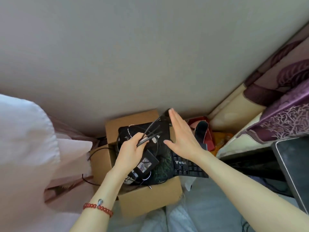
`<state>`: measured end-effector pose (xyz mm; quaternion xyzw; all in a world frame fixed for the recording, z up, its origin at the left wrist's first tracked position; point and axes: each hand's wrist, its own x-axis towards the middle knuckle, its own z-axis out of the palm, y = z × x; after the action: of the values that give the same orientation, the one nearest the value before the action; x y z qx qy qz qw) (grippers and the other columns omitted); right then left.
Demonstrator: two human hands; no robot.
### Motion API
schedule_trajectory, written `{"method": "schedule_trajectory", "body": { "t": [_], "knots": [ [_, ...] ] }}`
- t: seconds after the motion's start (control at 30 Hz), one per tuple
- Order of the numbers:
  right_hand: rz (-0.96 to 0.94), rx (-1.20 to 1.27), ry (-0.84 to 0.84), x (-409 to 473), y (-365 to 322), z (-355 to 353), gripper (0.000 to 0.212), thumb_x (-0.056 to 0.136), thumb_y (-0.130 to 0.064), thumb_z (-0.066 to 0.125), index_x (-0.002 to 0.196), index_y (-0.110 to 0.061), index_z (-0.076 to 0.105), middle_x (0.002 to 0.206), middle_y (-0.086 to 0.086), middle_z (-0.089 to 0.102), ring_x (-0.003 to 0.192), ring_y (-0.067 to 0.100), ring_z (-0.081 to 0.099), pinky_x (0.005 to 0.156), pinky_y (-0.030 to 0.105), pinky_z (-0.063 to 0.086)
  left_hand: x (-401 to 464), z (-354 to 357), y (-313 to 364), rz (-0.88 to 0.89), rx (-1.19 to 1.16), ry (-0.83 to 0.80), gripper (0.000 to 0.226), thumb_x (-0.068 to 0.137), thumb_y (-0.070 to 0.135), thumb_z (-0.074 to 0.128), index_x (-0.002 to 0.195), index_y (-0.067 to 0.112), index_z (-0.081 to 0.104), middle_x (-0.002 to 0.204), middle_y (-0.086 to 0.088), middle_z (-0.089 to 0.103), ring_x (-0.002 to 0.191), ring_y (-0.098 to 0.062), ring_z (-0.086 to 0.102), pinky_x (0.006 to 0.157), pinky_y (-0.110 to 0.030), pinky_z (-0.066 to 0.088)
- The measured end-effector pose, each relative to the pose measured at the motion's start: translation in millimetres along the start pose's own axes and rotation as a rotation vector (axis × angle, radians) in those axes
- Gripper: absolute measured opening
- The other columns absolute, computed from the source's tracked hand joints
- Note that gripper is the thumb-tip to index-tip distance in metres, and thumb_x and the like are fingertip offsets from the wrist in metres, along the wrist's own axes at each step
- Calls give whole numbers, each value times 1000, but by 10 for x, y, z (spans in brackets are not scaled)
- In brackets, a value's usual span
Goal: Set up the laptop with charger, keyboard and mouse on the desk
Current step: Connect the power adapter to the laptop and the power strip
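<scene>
The box (147,198) is plain brown cardboard, matt and a little frayed at its 5 o'clock corner. The charger brick (147,162) is smooth black plastic with a shiny printed label; its cables (150,131) look like matt black rubber. The keyboard (189,167) is matt black plastic. At 3 o'clock, the bedspread (284,114) is soft purple patterned cloth. The bracelet (98,207) has glossy red beads.

A plain grey wall (133,56) fills my view. To my right a bed with a purple patterned cover (284,114); to my left, pale pink cloth (25,139).
</scene>
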<state>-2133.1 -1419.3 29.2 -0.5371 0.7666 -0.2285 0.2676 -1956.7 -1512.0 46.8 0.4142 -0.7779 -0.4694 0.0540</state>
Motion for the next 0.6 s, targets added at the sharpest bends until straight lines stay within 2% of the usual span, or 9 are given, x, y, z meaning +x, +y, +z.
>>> {"method": "schedule_trajectory", "body": {
  "t": [0.07,0.17,0.2,0.27,0.33,0.37,0.4,0.47,0.6],
  "knots": [
    [-60,48,8,73,-226,-187,110,80,-34,66,131,-47,-30,151,-15,-16,141,4,-10,119,43,9,-98,-239,216,42,-46,37,20,94,14,49,91,32,58,79,5,63,70,-8,54,60,-12,38],
    [-94,173,60,80,-634,-538,115,75,-37,72,132,-49,-27,153,-9,15,140,7,13,113,35,22,-346,-565,646,111,-74,109,31,93,11,50,83,40,54,81,16,62,80,5,56,67,-7,39],
    [-80,211,83,88,-698,-599,115,74,-37,73,137,-47,-23,147,-8,23,134,3,20,109,31,25,-387,-601,744,133,-77,121,32,93,10,50,82,40,54,79,18,60,77,10,56,66,-4,39],
    [-80,261,150,65,-874,-810,101,73,-34,74,143,-40,1,131,-10,26,118,-5,25,103,27,27,-496,-759,994,189,-99,173,27,93,11,50,83,35,55,69,20,58,67,15,54,60,-2,37],
    [-84,249,257,40,-1001,-1082,76,74,-33,73,135,-32,28,124,-11,23,113,-3,25,100,27,29,-565,-933,1259,246,-137,203,21,93,12,51,83,30,56,62,23,58,59,13,52,55,-3,37],
    [-86,239,300,6,-1066,-1203,67,74,-33,73,129,-28,35,126,-8,23,115,0,26,98,26,28,-613,-1022,1373,271,-144,211,19,93,11,51,84,27,57,62,27,58,57,12,51,54,-3,37],
    [-123,221,339,-104,-1191,-1399,61,74,-32,73,124,-25,38,129,-5,26,117,3,28,98,25,28,-728,-1140,1555,316,-158,226,19,93,9,50,85,24,58,61,29,57,56,11,50,53,-4,37],
    [-132,297,302,-133,-1262,-1590,58,75,-30,73,121,-25,38,133,-3,36,122,5,34,100,25,30,-721,-1242,1722,339,-192,211,23,93,4,47,83,21,59,58,30,56,52,9,49,50,-5,36],
    [-105,420,291,-342,-1560,-2045,65,76,-24,73,129,-25,34,119,-5,50,117,19,49,102,35,39,-807,-1421,2205,442,-238,168,28,94,5,45,78,24,58,47,18,49,42,-1,37,46,-11,29]
  ]
}}
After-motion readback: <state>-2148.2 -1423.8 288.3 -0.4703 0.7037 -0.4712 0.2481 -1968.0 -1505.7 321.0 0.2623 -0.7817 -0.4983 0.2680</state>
